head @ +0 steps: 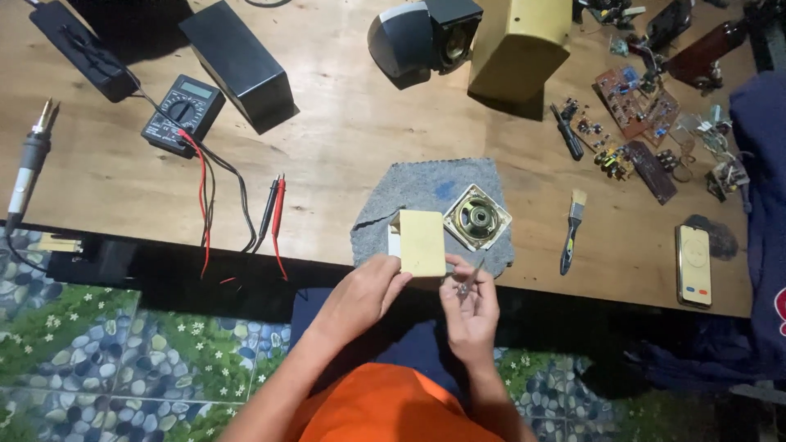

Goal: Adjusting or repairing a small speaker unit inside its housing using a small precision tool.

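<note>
Already the round speaker (476, 218) lies out on the grey cloth (426, 190) (bare, face up), while the left hand (364, 290) pinches the little yellow box (422, 242) and the right hand (471, 304) pinches a thin screwdriver (470, 278) just beside it.

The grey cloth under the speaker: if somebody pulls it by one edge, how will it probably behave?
The grey cloth looks soft and floppy, so it would likely bunch rather than slide flat. The round speaker rests on it and may drag along or tip. Its near edge reaches the table edge, so things could fall off.

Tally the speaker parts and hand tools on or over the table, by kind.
Speaker boxes: 2
Bare speaker driver: 1
Cream panel, in left hand: 1
Screwdriver, in right hand: 1
Brush: 1
Multimeter: 1
Total: 7
</note>
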